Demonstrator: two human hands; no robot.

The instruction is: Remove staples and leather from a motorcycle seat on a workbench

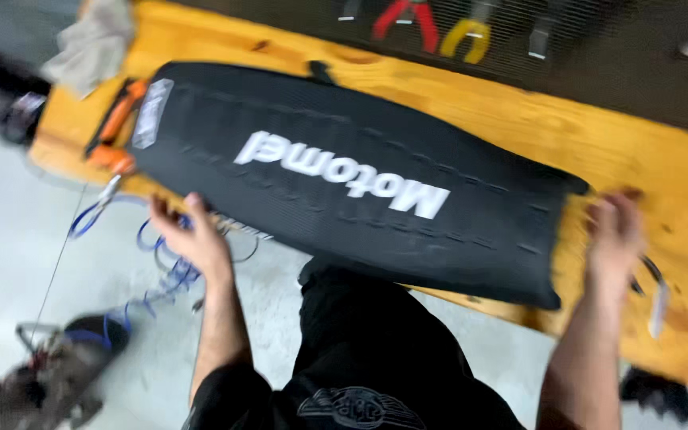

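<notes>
While both hands hover open, left hand [189,235] and right hand [615,231] flank the black seat cover [344,183] on the wooden counter [639,143]; orange tool [117,123] and rag [93,40] upper left.

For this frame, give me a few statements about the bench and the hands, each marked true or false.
1. A long black seat cover lies on the wooden workbench. True.
2. The right hand is at the cover's end. True.
3. The left hand holds the red pliers. False: the red-handled pliers lie at the bench's far side, and that hand is open at the cover's near edge.
4. The cover is plain, with no lettering. False: it bears white lettering.
</notes>
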